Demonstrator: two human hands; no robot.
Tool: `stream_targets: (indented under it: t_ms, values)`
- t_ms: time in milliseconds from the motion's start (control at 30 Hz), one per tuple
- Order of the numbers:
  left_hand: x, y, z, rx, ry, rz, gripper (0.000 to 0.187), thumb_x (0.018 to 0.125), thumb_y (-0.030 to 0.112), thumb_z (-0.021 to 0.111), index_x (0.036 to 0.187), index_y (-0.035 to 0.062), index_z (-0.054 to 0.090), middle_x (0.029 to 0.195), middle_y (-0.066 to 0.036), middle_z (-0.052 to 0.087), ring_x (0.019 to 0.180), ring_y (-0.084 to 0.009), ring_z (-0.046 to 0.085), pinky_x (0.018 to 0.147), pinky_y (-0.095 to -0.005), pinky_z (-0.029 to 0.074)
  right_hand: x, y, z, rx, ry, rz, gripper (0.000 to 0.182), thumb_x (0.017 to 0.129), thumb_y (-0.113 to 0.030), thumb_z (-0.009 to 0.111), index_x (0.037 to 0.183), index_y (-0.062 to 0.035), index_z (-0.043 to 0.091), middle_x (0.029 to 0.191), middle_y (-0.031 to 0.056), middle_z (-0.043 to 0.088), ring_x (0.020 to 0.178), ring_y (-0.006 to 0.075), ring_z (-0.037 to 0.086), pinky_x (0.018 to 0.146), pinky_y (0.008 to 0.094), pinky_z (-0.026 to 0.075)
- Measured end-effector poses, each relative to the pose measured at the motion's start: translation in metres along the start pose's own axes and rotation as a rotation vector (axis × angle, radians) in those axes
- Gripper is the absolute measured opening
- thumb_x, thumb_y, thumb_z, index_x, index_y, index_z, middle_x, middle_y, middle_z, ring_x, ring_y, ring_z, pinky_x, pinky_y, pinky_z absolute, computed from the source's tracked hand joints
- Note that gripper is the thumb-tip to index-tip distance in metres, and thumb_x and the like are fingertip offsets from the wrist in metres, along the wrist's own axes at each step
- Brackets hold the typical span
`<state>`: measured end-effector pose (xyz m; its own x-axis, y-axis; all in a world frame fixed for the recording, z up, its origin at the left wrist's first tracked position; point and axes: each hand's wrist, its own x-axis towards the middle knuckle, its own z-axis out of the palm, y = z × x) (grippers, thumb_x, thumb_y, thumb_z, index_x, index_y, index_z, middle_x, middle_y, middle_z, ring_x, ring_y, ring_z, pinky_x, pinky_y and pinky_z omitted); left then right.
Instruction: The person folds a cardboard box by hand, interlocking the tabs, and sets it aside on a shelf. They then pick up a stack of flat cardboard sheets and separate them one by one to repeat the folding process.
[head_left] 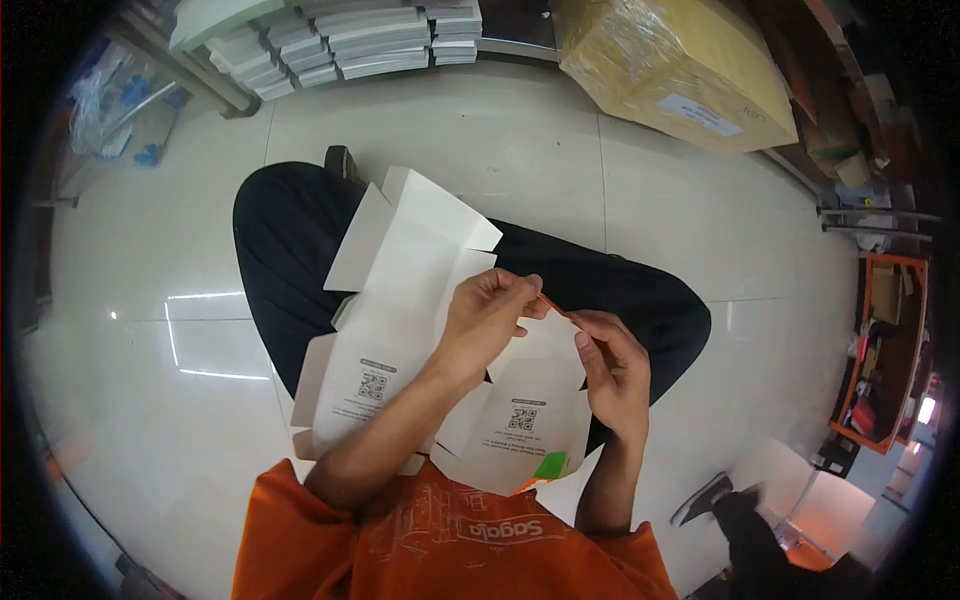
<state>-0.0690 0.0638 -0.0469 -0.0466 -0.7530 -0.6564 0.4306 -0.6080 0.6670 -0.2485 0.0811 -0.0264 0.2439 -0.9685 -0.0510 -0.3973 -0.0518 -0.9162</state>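
A white unfolded carton (400,270) with printed QR codes, flaps and a green and orange patch lies across the crossed legs in dark trousers. Over its right part, my left hand (488,318) pinches one end of a thin orange-red edge or strip (558,307). The fingers of my right hand (612,365) close on the other end of that strip. Whether the strip belongs to the carton I cannot tell. My left forearm crosses over the carton's middle.
Stacks of flat white sheets (370,42) stand at the top. A large wrapped brown box (680,70) is at the upper right. An orange-framed shelf (880,350) stands right. At the lower right show another person's leg and shoe (740,520).
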Motion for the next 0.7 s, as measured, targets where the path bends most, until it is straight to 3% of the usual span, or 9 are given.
stream_targets:
  t_ms: [267,500,567,633,700]
  values:
    - [0.004,-0.002,-0.006,0.008,-0.041,-0.066,0.023,0.094,0.029,0.063,0.082,0.0098,0.058,0.084,-0.007,0.069,0.083,-0.0124,0.065,0.070,-0.0278,0.049,0.005,0.005,-0.003,0.170,0.041,0.238,0.018,0.093,0.002,0.055,0.108,0.0006,0.064,0.104,0.0099,0.064,0.091,0.0128,0.062,0.077,0.0234,0.048]
    - [0.001,-0.001,-0.001,-0.009,-0.009,-0.051,0.023,0.094,0.029,0.063,0.084,0.0082,0.059,0.085,-0.007,0.069,0.081,-0.0126,0.065,0.068,-0.0272,0.049,0.009,-0.012,-0.001,0.001,-0.056,0.115,0.021,0.087,0.007,0.056,0.105,0.0002,0.064,0.102,0.0120,0.064,0.092,0.0196,0.064,0.079,0.0293,0.051]
    - [-0.003,-0.005,0.000,0.082,-0.002,0.002,0.039,0.091,0.040,0.064,0.082,0.0026,0.059,0.083,-0.009,0.068,0.075,-0.0178,0.063,0.064,-0.0282,0.048,0.010,-0.017,-0.001,-0.043,-0.068,0.056,0.021,0.085,0.008,0.058,0.104,0.0002,0.065,0.102,0.0131,0.064,0.092,0.0226,0.065,0.079,0.0309,0.052]
    - [-0.001,-0.030,0.007,0.178,-0.066,0.232,0.045,0.089,0.045,0.064,0.082,0.0004,0.060,0.080,-0.011,0.066,0.071,-0.0200,0.061,0.064,-0.0307,0.048,0.008,-0.017,0.001,-0.244,-0.055,-0.078,0.020,0.081,0.008,0.061,0.099,0.0006,0.066,0.103,0.0147,0.064,0.093,0.0286,0.065,0.082,0.0330,0.051]
    - [-0.013,-0.024,0.012,0.404,-0.042,0.299,0.042,0.088,0.042,0.063,0.085,0.0010,0.060,0.079,-0.012,0.065,0.073,-0.0213,0.062,0.067,-0.0343,0.049,0.003,-0.017,0.000,-0.363,-0.041,-0.196,0.023,0.079,0.006,0.064,0.101,0.0008,0.067,0.103,0.0158,0.064,0.096,0.0315,0.064,0.085,0.0363,0.050]
